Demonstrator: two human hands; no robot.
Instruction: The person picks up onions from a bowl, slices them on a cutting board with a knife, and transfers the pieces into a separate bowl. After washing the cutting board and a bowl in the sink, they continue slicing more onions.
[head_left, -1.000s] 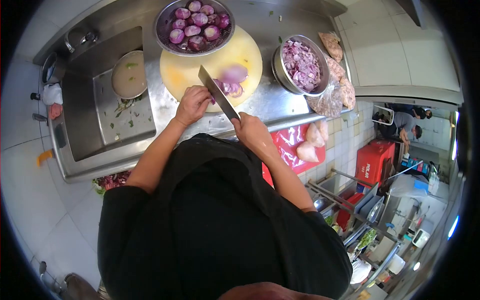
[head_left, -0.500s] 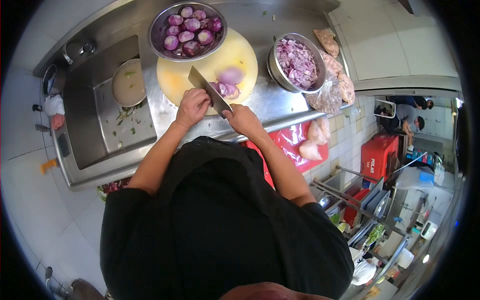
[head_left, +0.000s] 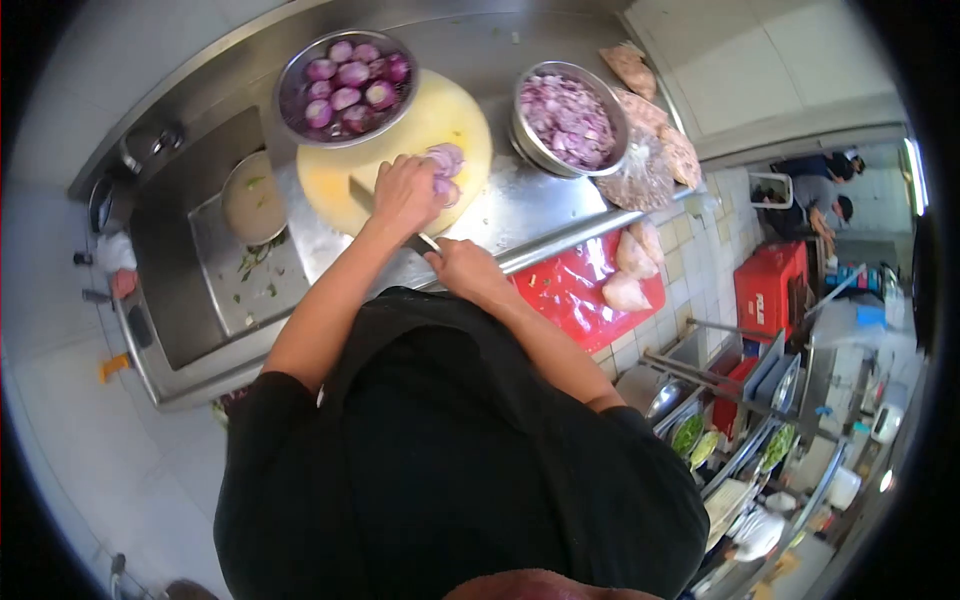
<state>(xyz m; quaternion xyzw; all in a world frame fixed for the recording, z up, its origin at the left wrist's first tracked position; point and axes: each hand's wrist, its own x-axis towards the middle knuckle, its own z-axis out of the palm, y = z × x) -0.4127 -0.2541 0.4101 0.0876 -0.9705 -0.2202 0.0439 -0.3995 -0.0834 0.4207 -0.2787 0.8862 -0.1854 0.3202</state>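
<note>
My right hand (head_left: 466,268) is wrapped round the handle of a knife (head_left: 421,243) at the near edge of the round yellow cutting board (head_left: 335,170). Part of the blade is hidden beneath my left hand (head_left: 407,193), which reaches over it. The fingers of that hand are at the sliced red onion (head_left: 446,168) on the board; their tips are partly hidden, so I cannot tell their grip. A colander of peeled red onions (head_left: 346,98) overlaps the board's far left. To the right stands a metal bowl of chopped onion (head_left: 567,120).
The sink (head_left: 190,290) on the left holds a round pan of cloudy liquid (head_left: 255,200). Bagged food (head_left: 640,165) lies at the counter's right end. Below is a red tray (head_left: 575,290) with pale meat (head_left: 625,292). Two people (head_left: 825,205) are in the background at right.
My left hand has moved right and forward, from beside the blade onto the sliced onion. The knife has shifted left and nearer me in view. The camera view has shifted slightly.
</note>
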